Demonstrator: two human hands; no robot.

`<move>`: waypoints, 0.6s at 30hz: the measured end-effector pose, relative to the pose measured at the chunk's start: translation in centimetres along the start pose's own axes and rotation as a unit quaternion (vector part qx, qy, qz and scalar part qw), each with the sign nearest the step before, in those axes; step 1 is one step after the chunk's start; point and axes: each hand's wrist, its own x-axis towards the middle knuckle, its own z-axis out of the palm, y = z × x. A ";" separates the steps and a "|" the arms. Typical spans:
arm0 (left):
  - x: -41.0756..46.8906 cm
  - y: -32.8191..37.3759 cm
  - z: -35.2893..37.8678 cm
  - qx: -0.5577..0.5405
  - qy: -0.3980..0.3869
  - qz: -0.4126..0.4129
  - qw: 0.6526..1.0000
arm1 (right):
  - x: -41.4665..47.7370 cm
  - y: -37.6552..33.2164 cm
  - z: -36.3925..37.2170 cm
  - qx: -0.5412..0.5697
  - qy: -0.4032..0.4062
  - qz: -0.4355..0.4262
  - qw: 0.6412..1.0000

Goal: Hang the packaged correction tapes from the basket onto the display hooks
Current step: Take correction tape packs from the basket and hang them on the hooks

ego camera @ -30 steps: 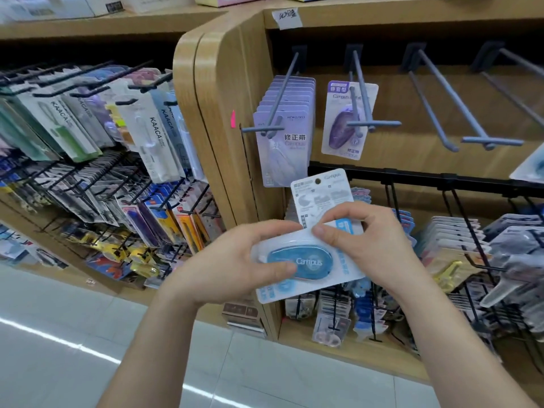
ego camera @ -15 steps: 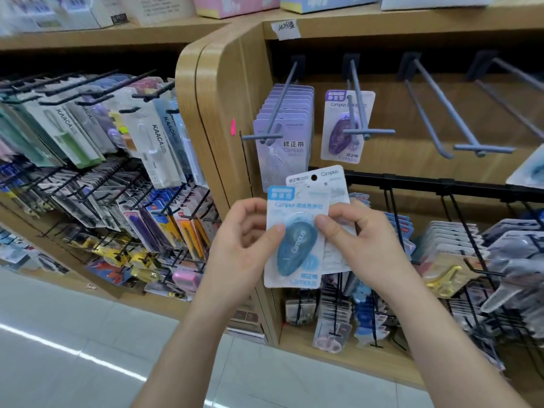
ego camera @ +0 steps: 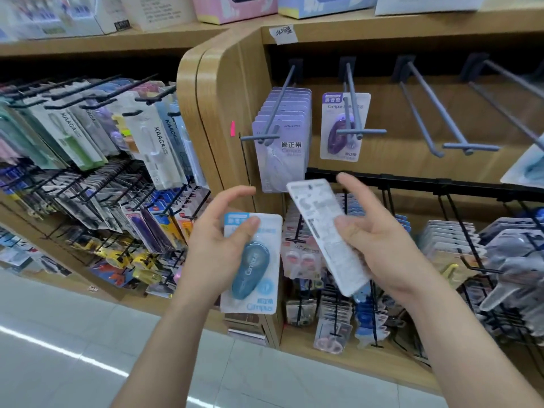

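My left hand (ego camera: 219, 245) grips a blue correction tape pack (ego camera: 253, 266), upright with its front towards me, thumb across its top. My right hand (ego camera: 379, 240) holds a second pack (ego camera: 323, 231) tilted, its printed white back facing me, thumb on the card. Both packs hang in front of the wooden display. Above them a grey hook (ego camera: 266, 134) carries a stack of lilac packs (ego camera: 284, 136). The neighbouring hook (ego camera: 357, 125) bears one purple pack (ego camera: 343, 125). Two further grey hooks (ego camera: 450, 134) to the right are bare. No basket is in view.
A black wire rack (ego camera: 441, 184) below the hooks holds several rows of packaged goods. To the left, a second shelf with black pegs (ego camera: 97, 95) is crowded with pen packs. Boxes (ego camera: 235, 7) sit on the top shelf. Pale floor tiles (ego camera: 88, 348) lie below.
The two packs, held together before, have come apart. My left hand keeps the blue-fronted one lower left; my right hand has drawn the other to the right and tilted it.
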 end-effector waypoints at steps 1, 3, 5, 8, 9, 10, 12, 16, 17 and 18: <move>0.0 0.3 0.1 -0.024 -0.044 -0.008 0.999 | -0.1 -0.1 0.3 0.012 -0.034 0.025 0.999; 0.1 1.0 0.4 -0.029 -0.132 0.003 0.991 | 0.0 0.1 0.9 0.036 -0.093 0.058 0.993; 0.2 1.4 0.4 0.020 -0.180 0.026 0.983 | 0.2 0.2 1.5 0.044 -0.137 0.078 0.986; 0.4 1.3 0.1 0.072 -0.175 0.020 0.982 | 0.4 0.6 1.2 -0.001 -0.161 0.082 0.983; 0.5 1.1 0.0 0.087 -0.167 0.012 0.982 | 0.6 0.8 0.8 -0.025 -0.152 0.077 0.985; 0.6 1.0 -0.2 0.109 -0.159 0.004 0.981 | 0.7 1.1 0.3 -0.038 -0.136 0.076 0.987; 1.0 1.0 -0.6 0.191 -0.159 0.005 0.969 | 1.0 1.4 -1.1 -0.043 -0.151 0.067 0.985; 1.3 1.4 -0.5 0.257 -0.169 0.001 0.952 | 1.1 0.7 -2.5 -0.246 -0.205 0.027 0.947; 1.3 1.1 -0.4 0.239 -0.154 -0.003 0.959 | 1.3 0.9 -2.4 -0.288 -0.184 0.013 0.940; 1.3 0.9 -0.3 0.205 -0.137 -0.014 0.969 | 1.5 1.1 -2.2 -0.305 -0.156 0.002 0.939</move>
